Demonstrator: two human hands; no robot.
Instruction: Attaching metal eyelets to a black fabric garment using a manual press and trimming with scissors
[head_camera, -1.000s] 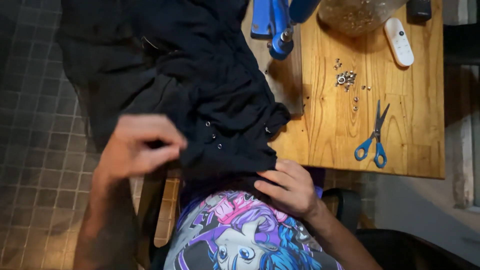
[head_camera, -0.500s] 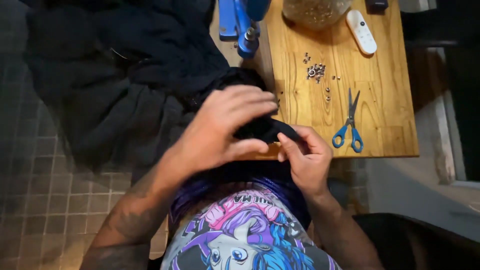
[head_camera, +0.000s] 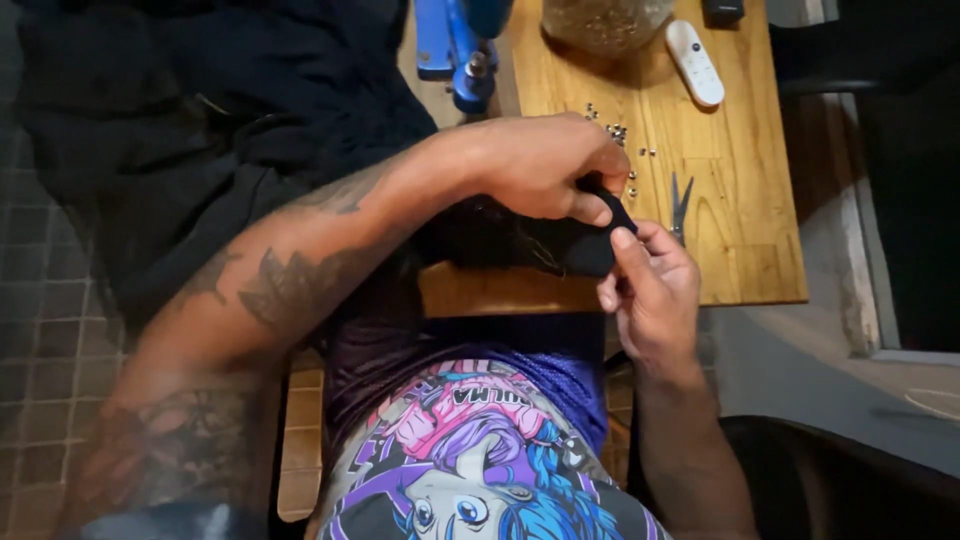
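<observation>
A black garment (head_camera: 200, 130) lies heaped over the left part of the wooden table (head_camera: 740, 240) and hangs off its left edge. My left hand (head_camera: 550, 165) reaches across from the left and pinches a fold of the black cloth (head_camera: 590, 250) near the table's front edge. My right hand (head_camera: 650, 290) grips the same fold from below, thumb on top. Both hands are closed on the cloth, close together. Small metal snaps (head_camera: 620, 135) lie scattered just behind my left hand.
A blue press tool (head_camera: 465, 50) stands at the table's back. A clear jar (head_camera: 605, 20) and a white remote (head_camera: 695, 60) lie behind the snaps. Scissors (head_camera: 680, 205) are partly hidden by my right hand. Tiled floor (head_camera: 40, 300) lies left.
My left hand has swung from the left side across to the right and taken hold of the cloth beside my right hand. The view has shifted right along the table.
</observation>
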